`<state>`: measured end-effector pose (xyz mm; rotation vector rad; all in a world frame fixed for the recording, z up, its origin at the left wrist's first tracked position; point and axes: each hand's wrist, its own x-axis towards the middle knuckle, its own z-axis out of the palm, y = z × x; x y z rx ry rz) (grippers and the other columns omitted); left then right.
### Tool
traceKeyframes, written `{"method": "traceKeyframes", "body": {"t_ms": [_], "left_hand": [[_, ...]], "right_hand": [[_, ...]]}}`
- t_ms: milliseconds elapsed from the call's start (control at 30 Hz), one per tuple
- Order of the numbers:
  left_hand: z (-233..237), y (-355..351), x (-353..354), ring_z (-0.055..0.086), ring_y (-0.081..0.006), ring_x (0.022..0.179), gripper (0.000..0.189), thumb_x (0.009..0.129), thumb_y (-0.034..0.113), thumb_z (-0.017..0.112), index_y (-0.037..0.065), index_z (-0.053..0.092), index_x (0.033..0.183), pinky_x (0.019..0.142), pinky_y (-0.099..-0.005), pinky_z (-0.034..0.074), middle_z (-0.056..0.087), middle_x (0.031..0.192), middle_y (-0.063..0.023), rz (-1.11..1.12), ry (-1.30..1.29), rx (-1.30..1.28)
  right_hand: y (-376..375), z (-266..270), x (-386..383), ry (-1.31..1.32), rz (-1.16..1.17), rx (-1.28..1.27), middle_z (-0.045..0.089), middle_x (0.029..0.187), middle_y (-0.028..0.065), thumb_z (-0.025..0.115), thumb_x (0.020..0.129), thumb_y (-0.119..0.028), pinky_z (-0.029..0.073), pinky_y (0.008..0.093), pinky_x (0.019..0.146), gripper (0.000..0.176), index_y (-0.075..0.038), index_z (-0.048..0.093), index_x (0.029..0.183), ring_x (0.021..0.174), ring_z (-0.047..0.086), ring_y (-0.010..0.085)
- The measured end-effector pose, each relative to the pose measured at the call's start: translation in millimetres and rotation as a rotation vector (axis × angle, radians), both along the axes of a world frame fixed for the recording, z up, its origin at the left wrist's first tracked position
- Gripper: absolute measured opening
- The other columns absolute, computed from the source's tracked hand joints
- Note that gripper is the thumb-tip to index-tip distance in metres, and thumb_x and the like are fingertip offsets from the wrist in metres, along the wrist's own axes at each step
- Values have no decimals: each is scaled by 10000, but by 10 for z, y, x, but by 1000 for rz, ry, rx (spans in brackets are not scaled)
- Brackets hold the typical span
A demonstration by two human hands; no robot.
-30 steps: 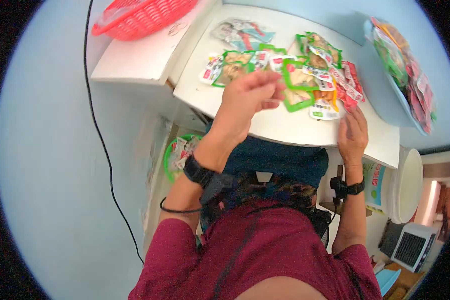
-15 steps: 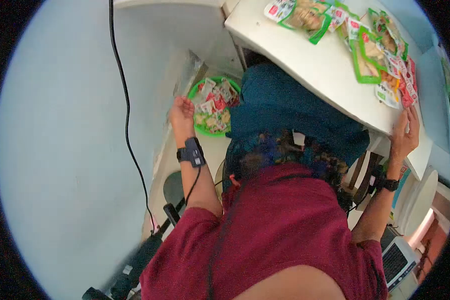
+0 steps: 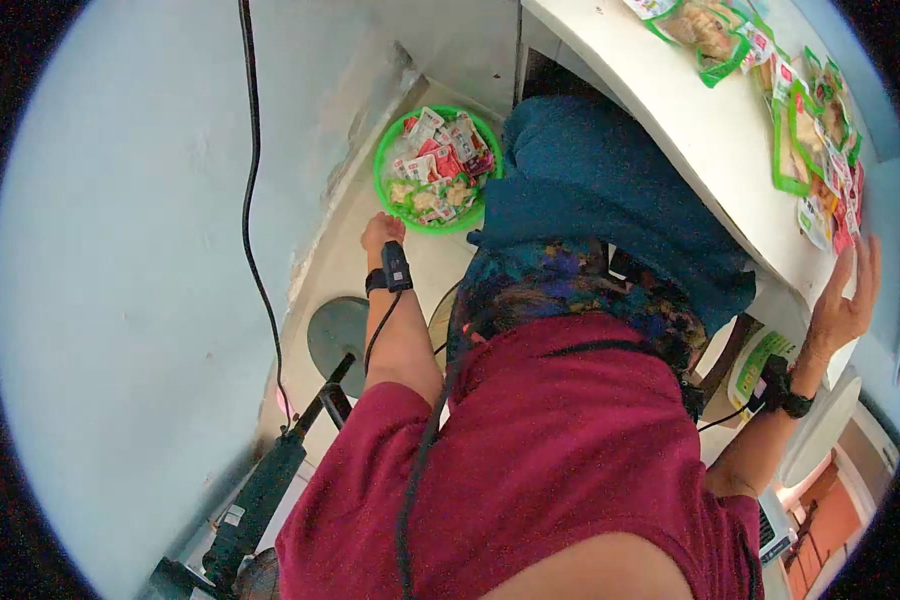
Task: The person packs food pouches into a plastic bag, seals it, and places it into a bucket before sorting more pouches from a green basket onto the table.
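Note:
My left hand [image 3: 383, 232] hangs low beside the green basket [image 3: 381, 190], its fingers curled in and no object visible in them. Small red, white and green snack packets [image 3: 438, 160] fill that basket on the floor. Over at the right, my right hand [image 3: 846, 302] is held with fingers stretched and apart at the table's edge. Just beyond its fingertips lie red packets [image 3: 850, 205]. Further along the white table [image 3: 660, 110] are green-edged clear food pouches [image 3: 792, 145] and another pouch [image 3: 705, 32].
A blue cloth [image 3: 600, 190] covers my lap, between basket and table. A pale wall [image 3: 140, 250] with a hanging black cable [image 3: 253, 200] stands at the left. A black stand [image 3: 315, 410] with a round base is by my left elbow.
My right hand has come off the red packet and its fingers have spread. My left hand has drawn back slightly from the basket, its fingers more curled. The view has shifted.

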<state>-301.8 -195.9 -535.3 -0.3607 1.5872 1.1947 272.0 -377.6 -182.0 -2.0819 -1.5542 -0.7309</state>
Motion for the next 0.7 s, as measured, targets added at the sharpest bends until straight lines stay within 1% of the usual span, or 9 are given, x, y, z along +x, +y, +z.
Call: {"method": "traceKeyframes", "body": {"t_ms": [33,100,133,200,267,300,400,467,700], "left_hand": [[-382,-49,-206,451,-252,517,120,865,41,484,19,570,944,538,-394,463,457,654,-100,-74,-45,29],[-731,-114,-308,516,-272,602,123,835,115,535,39,604,904,565,-407,481,525,716,-104,-377,68,61],[-814,-139,-326,549,-281,645,135,821,153,561,49,620,883,579,-414,491,559,748,-106,-815,294,25],[-870,-188,-313,614,-300,731,171,792,227,612,69,654,842,606,-427,509,628,811,-111,-1790,1046,-79],[-838,-183,-220,679,-320,816,217,763,302,663,89,687,802,633,-441,527,696,873,-115,-2236,1377,-7],[-1089,-223,-262,672,-340,815,270,720,353,680,121,714,855,692,-438,539,700,851,-118,-2205,1440,-25],[-1174,-199,-155,668,-354,845,322,702,341,696,123,727,937,761,-424,539,700,901,-153,-1779,1168,-110],[-1524,-206,-265,665,-362,860,358,708,334,702,104,719,982,777,-424,535,693,928,-180,-1687,1303,49],[-1070,-143,-218,662,-343,919,405,703,339,724,89,711,1022,827,-404,520,689,971,-195,-1482,1294,54]], "right_hand": [[116,109,-94,-5,33,-19,590,1281,150,625,905,-121,409,348,1021,266,-44,658,1157,1187,556,254],[362,226,-346,-1,130,-53,581,1292,152,646,882,-117,400,368,1035,296,-57,650,1171,1209,542,274],[523,249,-499,11,195,-72,571,1305,152,654,869,-111,394,378,1042,318,-58,644,1182,1222,531,279],[818,321,-834,1,346,-162,539,1344,149,672,835,-102,376,398,1058,389,-60,620,1219,1256,501,294],[1060,310,-1119,-26,511,-274,487,1400,141,701,774,-115,350,416,1081,540,-56,560,1292,1297,455,322],[1153,278,-1246,-17,550,-340,460,1418,145,710,763,-138,338,422,1091,590,-57,530,1320,1312,430,332],[1423,161,-1503,-40,637,-475,407,1453,149,726,735,-181,309,435,1112,713,-60,452,1382,1341,378,347],[1559,70,-1562,-46,672,-528,388,1465,145,730,724,-194,297,441,1119,763,-60,414,1406,1351,358,349],[1760,-114,-1669,-7,689,-558,370,1479,129,722,712,-174,269,441,1133,810,-60,367,1431,1362,344,340]]}}
